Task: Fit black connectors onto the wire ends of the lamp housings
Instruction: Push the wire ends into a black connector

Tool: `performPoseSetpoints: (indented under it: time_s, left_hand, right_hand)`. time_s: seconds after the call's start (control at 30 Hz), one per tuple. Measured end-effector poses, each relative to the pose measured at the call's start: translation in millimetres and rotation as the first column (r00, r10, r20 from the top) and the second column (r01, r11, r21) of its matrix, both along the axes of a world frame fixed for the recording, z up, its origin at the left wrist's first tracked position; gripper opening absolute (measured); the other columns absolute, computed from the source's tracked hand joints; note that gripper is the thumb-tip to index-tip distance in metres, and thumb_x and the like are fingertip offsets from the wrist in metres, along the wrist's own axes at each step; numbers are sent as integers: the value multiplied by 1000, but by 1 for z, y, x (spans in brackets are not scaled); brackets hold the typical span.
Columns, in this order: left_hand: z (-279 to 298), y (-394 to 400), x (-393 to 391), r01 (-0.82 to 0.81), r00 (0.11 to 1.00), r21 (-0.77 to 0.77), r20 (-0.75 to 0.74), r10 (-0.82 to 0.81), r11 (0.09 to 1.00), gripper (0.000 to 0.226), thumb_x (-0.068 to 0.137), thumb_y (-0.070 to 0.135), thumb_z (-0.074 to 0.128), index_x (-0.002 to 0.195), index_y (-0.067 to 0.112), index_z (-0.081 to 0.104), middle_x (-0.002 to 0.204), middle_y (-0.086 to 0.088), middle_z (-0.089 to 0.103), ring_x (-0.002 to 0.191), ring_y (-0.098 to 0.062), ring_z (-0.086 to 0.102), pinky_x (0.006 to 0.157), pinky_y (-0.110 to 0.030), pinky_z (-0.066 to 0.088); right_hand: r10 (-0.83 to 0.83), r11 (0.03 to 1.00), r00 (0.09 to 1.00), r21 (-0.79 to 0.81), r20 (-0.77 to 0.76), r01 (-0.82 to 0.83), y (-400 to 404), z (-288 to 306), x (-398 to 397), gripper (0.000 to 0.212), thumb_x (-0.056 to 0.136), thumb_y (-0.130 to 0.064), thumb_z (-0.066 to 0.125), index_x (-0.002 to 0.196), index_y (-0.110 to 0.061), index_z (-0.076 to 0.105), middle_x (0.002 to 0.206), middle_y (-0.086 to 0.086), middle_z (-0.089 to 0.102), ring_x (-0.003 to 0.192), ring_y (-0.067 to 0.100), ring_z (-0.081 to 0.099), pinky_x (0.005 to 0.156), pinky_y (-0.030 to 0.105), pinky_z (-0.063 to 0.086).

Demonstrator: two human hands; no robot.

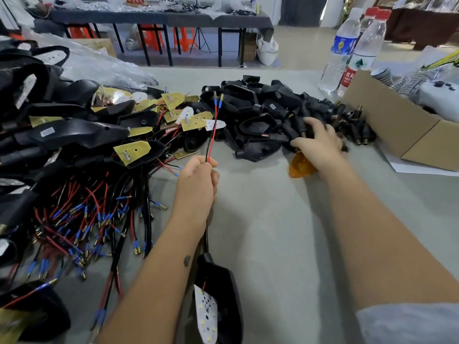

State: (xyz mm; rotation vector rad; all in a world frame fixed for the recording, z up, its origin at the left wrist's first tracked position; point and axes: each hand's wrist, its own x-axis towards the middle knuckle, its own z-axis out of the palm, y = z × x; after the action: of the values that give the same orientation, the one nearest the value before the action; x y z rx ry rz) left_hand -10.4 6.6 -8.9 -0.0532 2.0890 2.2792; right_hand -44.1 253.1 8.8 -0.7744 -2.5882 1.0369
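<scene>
Lamp housing (221, 289), black, teardrop-shaped, open side up with white LED board (206, 316) inside, lying at near edge of grey table; black cable running up from its narrow end and splitting into a red and a black wire (212, 137), held upright, each tipped with blue sleeve and brass terminal (218, 100). Further lamp housings (74, 132), black, some with yellow boards, heaped at left with red and black wire ends spread toward near edge. Black connectors (320, 112), short tubular pieces, piled loosely at right-centre beside cardboard box.
</scene>
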Motion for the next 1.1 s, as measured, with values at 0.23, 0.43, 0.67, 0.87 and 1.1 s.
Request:
performPoseSetpoints:
  time_s: [0.23, 0.43, 0.67, 0.87, 1.1]
  left_hand:
    - [2, 3, 2, -4, 1000, 9, -11, 4, 1000, 30, 95, 4, 33, 78, 20, 53, 48, 10, 43, 35, -4, 27, 34, -16, 22]
    - [8, 1, 9, 5, 998, 27, -67, -3, 1000, 40, 94, 1, 28, 92, 30, 56, 57, 2, 32, 40, -7, 23, 34, -17, 20]
    - [10, -3, 15, 52, 987, 73, -158, -40, 996, 24, 104, 17, 39, 91, 26, 58, 58, 3, 34, 41, -5, 24, 36, -16, 21]
    - [8, 0, 14, -23, 986, 32, -166, 28, 999, 26, 101, 6, 43, 87, 19, 61, 76, 4, 56, 58, -2, 48, 53, -14, 42]
    - [8, 0, 14, -49, 987, 7, -150, 49, 999, 24, 102, 8, 39, 89, 16, 58, 65, 2, 45, 39, 0, 33, 39, -14, 26]
  right_hand:
    - [230, 936, 973, 278, -28, -213, -71, -19, 17, 48, 91, -40, 52, 136, -50, 37, 148, 2, 40, 138, 36, 21, 114, 46, 20]
    - [55, 989, 972, 149, -230, -20, -67, -15, 37, 30, 95, -43, 53, 125, -48, 51, 106, -8, 63, 123, 23, 46, 106, 46, 20]
    - [-139, 951, 931, 217, -336, 220, -60, 5, 56, 29, 101, -43, 44, 124, -37, 60, 113, -3, 63, 114, 22, 54, 94, 38, 31]
    - [-154, 887, 738, -420, -657, -189, -120, 20, 68, 23, 104, -28, 44, 87, -17, 56, 79, -8, 63, 68, -6, 59, 66, 16, 49]
    - [-166, 221, 865, -873, -473, -435, -150, -4, 76, 22, 104, -22, 46, 94, -7, 57, 76, 13, 67, 59, 17, 63, 57, 25, 56]
